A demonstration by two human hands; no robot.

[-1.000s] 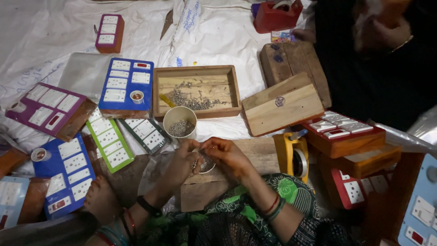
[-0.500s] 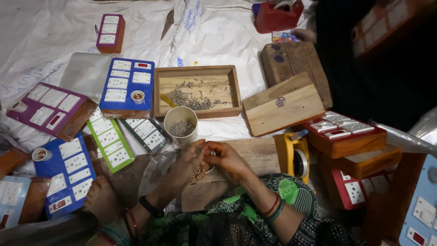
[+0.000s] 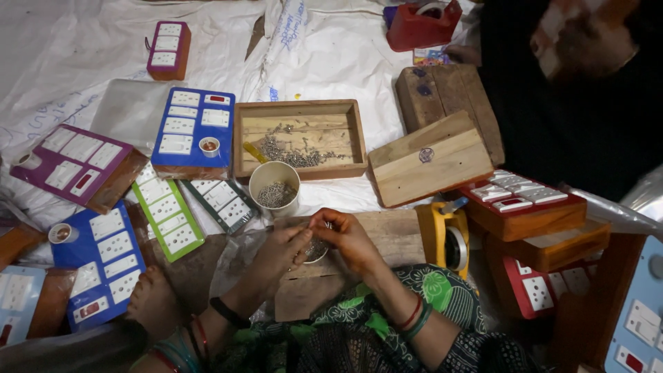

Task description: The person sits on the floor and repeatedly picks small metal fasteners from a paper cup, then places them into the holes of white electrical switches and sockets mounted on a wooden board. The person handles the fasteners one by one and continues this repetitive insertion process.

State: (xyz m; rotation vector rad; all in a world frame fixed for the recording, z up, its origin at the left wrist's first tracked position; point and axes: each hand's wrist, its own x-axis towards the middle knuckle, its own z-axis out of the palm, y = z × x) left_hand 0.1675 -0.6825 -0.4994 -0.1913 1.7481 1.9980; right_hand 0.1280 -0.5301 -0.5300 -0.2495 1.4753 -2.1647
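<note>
Both hands' grip (image 3: pixel 316 238) seemingly pinches a small round piece (image 3: pixel 316 250) near the screw cup (image 3: pixel 275 188).

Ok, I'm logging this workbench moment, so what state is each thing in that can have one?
Left hand: fingertips pinched together with the right hand's, over a small item too hidden to name.
Right hand: meets the left, fingers curled.
Cup: upright, partly filled with small metal parts.
Wooden tray: open, metal parts scattered inside.
Yellow tape dispenser: standing on edge.
Blue switch panel: face up.
</note>
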